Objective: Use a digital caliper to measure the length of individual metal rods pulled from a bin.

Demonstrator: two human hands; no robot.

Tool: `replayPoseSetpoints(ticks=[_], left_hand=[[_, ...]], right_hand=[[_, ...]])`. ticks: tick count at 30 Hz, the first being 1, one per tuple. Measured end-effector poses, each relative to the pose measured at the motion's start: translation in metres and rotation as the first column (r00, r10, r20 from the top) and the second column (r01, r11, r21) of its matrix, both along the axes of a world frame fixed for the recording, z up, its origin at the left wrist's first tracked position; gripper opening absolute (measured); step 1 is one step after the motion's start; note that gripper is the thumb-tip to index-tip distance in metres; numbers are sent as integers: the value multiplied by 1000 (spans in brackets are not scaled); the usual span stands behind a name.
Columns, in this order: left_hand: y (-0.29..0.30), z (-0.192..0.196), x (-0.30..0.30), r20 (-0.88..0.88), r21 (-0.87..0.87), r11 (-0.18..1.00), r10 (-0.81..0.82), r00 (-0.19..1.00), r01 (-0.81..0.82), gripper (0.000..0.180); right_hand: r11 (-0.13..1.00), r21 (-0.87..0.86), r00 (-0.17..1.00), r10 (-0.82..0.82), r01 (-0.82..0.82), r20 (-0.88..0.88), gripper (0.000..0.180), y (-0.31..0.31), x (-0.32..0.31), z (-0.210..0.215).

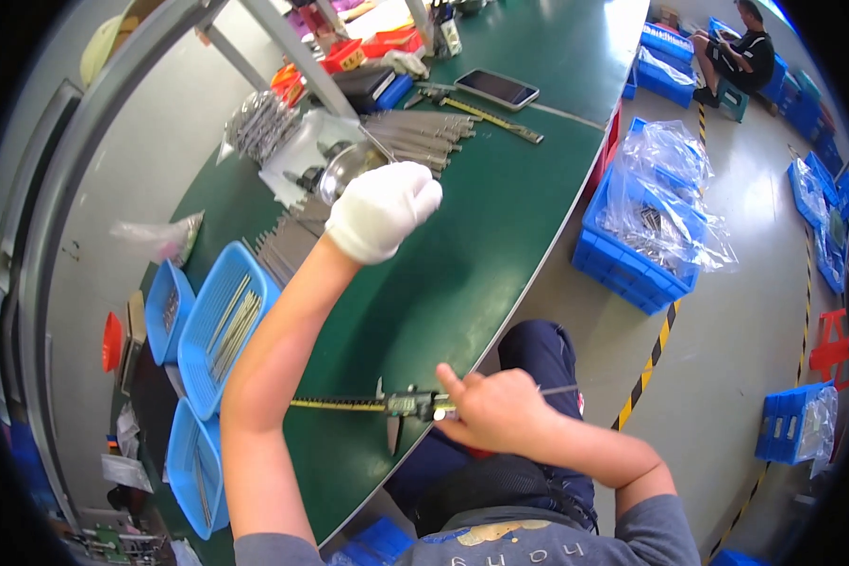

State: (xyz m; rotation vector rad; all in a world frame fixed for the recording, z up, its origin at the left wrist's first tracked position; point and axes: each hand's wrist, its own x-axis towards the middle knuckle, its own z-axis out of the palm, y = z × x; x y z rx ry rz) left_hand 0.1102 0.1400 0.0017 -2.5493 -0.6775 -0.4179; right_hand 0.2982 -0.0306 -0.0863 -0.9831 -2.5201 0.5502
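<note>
Holding a digital caliper (396, 404) closed in the bare right hand (495, 410) over the green table (462, 255) edge, the person stretches the gloved left hand (382, 209), fisted, toward grey rods (420, 137), ready for measuring.

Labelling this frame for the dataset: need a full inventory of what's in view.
digital caliper: 1, silver and yellow, near table edge, held by right hand
metal rods: one heap, grey, far part of table
bagged rods: 1 bag, clear, left of heap
baskets: 3, blue, table's left side, holding thin rods
phone: 1, dark, far table
second caliper: 1, yellow, beside phone
table: 1, green
crates: several, blue, on floor, some bag-lined
stool: 1, red, floor right
seated person: 1, far right
left hand: white glove, raised over rods
right hand: bare, on caliper
</note>
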Motion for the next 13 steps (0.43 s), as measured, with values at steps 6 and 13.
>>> replayPoseSetpoints(ticks=[6, 13], left_hand=[[98, -37, -20, -206, 6, 916, 394, 896, -401, 15], [80, -20, -74, 26, 87, 894, 439, 898, -440, 38]], right_hand=[[1000, -2, 998, 29, -29, -50, 61, -5, -10, -4], [999, -38, 998, 20, -22, -61, 64, 0, -7, -7]])
